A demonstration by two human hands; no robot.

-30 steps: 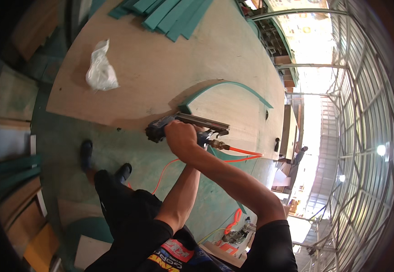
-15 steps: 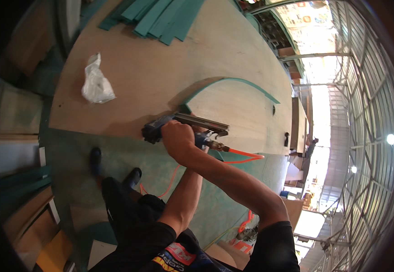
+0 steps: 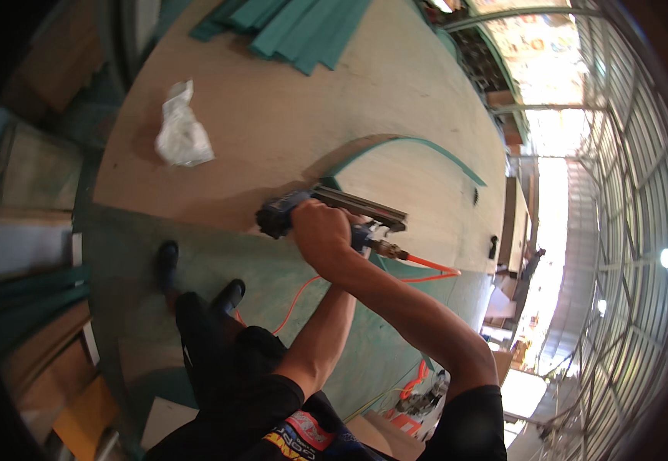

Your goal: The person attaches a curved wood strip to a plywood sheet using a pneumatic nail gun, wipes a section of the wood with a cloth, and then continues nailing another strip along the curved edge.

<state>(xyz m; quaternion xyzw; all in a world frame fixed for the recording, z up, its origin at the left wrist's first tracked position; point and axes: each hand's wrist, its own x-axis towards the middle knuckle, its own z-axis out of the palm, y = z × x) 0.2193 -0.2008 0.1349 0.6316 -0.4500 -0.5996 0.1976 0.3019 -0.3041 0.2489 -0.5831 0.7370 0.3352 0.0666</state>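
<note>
My right hand (image 3: 321,232) is closed around the grip of a blue and black air nail gun (image 3: 280,212) with a long metal magazine. An orange air hose (image 3: 430,265) joins it at a brass-coloured fitting. The gun lies over the near edge of a wooden panel, beside the lower end of a curved green strip (image 3: 418,140) that stands on edge in an arc. My left forearm (image 3: 326,326) passes under the right one. The left hand is mostly hidden behind the gun and my right forearm, so its fingers do not show clearly.
The large wooden panel (image 3: 272,131) carries a crumpled clear plastic bag (image 3: 183,132) and a stack of green strips (image 3: 295,34) at its far side. The hose trails over the green floor (image 3: 265,269). Boards (image 3: 38,173) lean at the left.
The view has shifted slightly, so the panel, bag and strips appear farther right. My hands and the nail gun keep nearly the same place by the curved strip.
</note>
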